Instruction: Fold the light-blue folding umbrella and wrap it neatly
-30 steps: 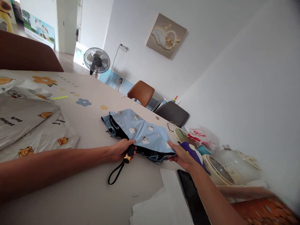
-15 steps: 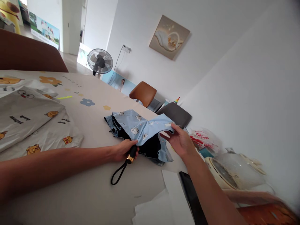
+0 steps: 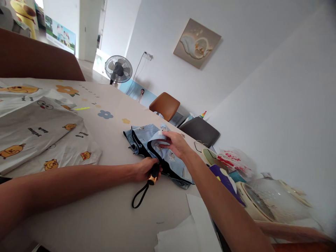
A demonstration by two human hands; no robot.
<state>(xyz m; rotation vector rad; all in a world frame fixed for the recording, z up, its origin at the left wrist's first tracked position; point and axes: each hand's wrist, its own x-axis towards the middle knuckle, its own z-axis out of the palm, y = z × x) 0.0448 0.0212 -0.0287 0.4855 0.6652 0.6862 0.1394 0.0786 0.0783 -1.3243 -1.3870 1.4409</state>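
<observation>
While the left hand [image 3: 147, 169] grips the handle [image 3: 154, 171] of the umbrella [image 3: 171, 159] over the table [image 3: 105, 218], I see the right hand [image 3: 176, 141] pinching a cloth fold [image 3: 154, 138] — a loose pinch could, I judge, let it spring open. The printed sheet [image 3: 59, 134] reads "yellow duck"; red lettering on the plastic bag [image 3: 237, 160] I can't make out.

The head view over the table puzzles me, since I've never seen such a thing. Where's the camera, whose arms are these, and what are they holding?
There's no machine: a person works bare-handed, wearing the camera on their head, so it looks forward and down past their own arms. The left hand grips the black handle of a light-blue umbrella. The right hand holds a fold of its canopy. On the table lie a rumpled duck-print sheet to the left and white paper nearer the camera.
</observation>
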